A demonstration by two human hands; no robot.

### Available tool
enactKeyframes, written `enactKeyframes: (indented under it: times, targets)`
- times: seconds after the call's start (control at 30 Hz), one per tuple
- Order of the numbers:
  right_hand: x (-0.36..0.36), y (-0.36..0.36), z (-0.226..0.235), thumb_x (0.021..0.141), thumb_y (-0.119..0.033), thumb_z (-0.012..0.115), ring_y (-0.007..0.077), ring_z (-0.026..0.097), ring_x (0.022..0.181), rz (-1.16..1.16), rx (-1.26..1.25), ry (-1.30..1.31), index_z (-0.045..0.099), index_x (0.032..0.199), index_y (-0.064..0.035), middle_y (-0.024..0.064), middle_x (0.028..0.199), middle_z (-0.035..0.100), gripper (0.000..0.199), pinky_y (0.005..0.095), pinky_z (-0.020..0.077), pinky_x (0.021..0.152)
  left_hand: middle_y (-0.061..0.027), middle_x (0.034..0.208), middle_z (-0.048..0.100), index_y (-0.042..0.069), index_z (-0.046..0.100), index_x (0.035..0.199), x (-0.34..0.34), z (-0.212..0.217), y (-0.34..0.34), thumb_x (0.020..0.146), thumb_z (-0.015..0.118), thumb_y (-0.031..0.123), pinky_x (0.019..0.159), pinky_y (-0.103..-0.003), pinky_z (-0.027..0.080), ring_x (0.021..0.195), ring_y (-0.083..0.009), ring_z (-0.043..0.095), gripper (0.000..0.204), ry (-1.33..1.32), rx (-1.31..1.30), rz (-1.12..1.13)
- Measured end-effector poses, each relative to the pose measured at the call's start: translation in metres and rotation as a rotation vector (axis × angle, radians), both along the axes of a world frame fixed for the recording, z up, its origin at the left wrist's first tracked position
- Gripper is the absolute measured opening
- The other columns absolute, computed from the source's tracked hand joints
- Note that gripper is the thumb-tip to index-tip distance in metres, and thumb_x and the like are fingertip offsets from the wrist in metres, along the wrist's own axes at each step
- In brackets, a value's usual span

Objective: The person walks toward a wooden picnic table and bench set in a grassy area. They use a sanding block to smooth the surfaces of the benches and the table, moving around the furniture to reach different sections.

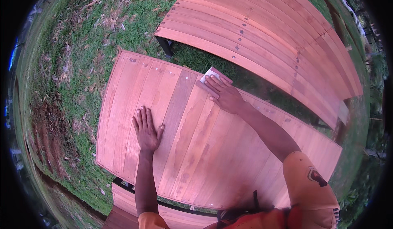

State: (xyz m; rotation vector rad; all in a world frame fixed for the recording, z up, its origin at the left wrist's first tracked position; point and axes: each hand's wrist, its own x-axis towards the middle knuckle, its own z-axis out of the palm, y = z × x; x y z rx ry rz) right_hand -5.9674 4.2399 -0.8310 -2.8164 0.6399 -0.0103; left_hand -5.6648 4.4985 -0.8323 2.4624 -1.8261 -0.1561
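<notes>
My left hand (147,131) lies flat on the slatted wooden tabletop (135,81), fingers spread, with nothing in it. Farther off and to the right, my right hand (225,95) presses a piece of sandpaper (211,72) against the far edge of the same top. The sheet looks white on one part and reddish brown on the rest, and it sticks out past my fingertips. Its underside is hidden. Slats of pinkish wood, one of them greyer, make up the top, and darker blotches mark several of them.
A slatted wooden bench (262,32) with dark legs stands beyond the tabletop, across a narrow gap. Another wooden bench (123,200) shows along the near side, partly under my left arm. Grass (98,36) with dry leaves and bare soil (51,126) surrounds the furniture.
</notes>
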Motion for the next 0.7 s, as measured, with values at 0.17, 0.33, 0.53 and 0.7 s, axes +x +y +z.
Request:
enactKeyframes:
  times: [0.17,0.33,0.53,0.7]
  targets:
    - [-0.094,0.029,0.02,0.107,-0.036,0.051,0.0249,0.02,0.161,-0.053,-0.016,0.121,0.026,0.167,-0.0109,0.0099,0.172,0.027,0.069,0.0456,0.0142,0.132,-0.0211,0.173,0.02,-0.002,0.025,0.164,-0.006,0.02,-0.001,0.098,0.057,0.051,0.129,-0.061,0.005,0.162,-0.0393,0.012,0.09,-0.003,-0.008,0.075]
    - [0.087,-0.006,0.007,0.11,-0.038,0.044,0.0285,0.025,0.159,0.11,-0.104,-0.053,0.032,0.164,-0.0076,0.0104,0.171,0.031,0.064,0.0455,0.0179,0.131,-0.0185,0.174,0.018,0.004,0.025,0.166,-0.002,0.013,-0.004,0.099,0.05,0.063,0.128,-0.062,0.001,0.162,-0.0378,0.01,0.093,0.02,0.021,0.118]
    - [-0.004,0.019,0.008,0.11,-0.041,0.044,0.0263,0.019,0.161,0.073,-0.008,0.179,0.025,0.166,-0.0073,0.0116,0.173,0.023,0.068,0.0461,0.0134,0.132,-0.0198,0.175,0.013,0.006,0.02,0.168,0.0,0.01,0.001,0.099,0.051,0.063,0.127,-0.064,-0.001,0.163,-0.0377,0.007,0.095,-0.014,-0.033,0.329]
    - [0.131,-0.006,0.003,0.108,-0.046,0.045,0.027,0.017,0.161,0.058,-0.156,-0.031,0.027,0.166,-0.0102,0.0105,0.174,0.023,0.071,0.0473,0.0147,0.131,-0.0265,0.171,0.02,-0.002,0.024,0.164,-0.007,0.015,-0.007,0.101,0.054,0.052,0.126,-0.066,0.005,0.161,-0.0432,0.013,0.089,0.01,-0.055,0.3]
